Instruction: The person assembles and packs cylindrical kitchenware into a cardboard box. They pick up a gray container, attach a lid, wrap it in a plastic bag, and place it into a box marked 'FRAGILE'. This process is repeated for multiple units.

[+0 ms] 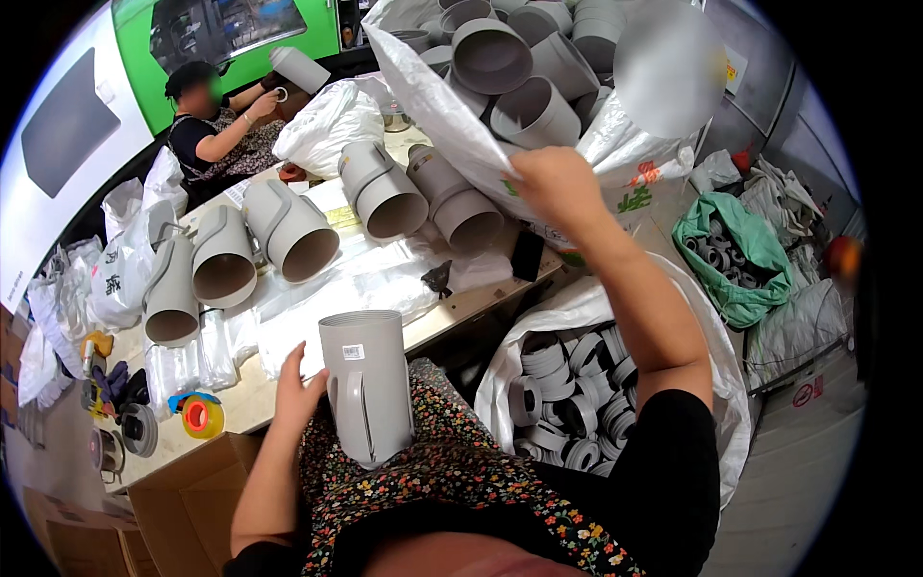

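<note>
A grey plastic jug-like cylinder (370, 404) with a side handle and a small white label stands upright on my lap, on a flowered apron. My left hand (300, 385) is at its left side, fingers apart and not wrapped round it; I cannot tell whether they touch it. Farther off, my right hand (562, 188) is closed on the rim of a large white woven sack (423, 82). Grey cylinders (492, 56) fill that sack, lying at various angles.
Several grey handled cylinders (288, 231) lie on the table. Below right, a white sack (500, 356) holds grey and black rings; a green sack (707, 216) holds smaller parts. Yellow tape (202, 416) sits near a cardboard box (192, 490). A co-worker (216, 125) handles another cylinder.
</note>
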`<state>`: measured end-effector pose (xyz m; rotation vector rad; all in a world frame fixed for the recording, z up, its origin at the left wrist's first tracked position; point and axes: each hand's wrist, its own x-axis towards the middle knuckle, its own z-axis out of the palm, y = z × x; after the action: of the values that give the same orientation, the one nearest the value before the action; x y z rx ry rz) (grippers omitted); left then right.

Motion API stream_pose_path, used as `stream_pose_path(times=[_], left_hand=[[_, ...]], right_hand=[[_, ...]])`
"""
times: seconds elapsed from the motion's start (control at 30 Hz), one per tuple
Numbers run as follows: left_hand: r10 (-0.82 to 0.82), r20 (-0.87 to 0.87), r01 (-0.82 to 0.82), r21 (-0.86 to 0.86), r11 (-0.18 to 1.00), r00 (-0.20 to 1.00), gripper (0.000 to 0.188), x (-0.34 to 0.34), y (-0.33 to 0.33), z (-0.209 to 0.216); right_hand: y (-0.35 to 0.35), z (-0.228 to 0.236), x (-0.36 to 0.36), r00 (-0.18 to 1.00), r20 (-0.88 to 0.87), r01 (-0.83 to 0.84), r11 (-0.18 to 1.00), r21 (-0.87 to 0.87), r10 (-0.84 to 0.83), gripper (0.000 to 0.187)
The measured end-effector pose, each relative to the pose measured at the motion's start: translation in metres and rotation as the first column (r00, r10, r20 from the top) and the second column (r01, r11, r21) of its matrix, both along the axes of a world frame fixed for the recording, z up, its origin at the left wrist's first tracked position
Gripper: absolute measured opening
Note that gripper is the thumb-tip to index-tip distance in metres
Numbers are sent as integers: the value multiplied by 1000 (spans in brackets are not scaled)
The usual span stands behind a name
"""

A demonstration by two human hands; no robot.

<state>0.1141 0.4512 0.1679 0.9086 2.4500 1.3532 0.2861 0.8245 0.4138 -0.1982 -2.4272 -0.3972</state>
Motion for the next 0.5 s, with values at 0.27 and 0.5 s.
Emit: stream_pose_path(times=[0.27, 0.5], left_hand=[[-306, -850, 599, 13, 801, 428, 69, -8, 202, 229], [-395, -919, 477, -339, 811, 17, 25, -34, 311, 304]], right_hand=[[7, 17, 16, 992, 123, -46, 992, 116, 32, 11], [33, 66, 37, 956, 289, -132, 956, 261, 53, 18]])
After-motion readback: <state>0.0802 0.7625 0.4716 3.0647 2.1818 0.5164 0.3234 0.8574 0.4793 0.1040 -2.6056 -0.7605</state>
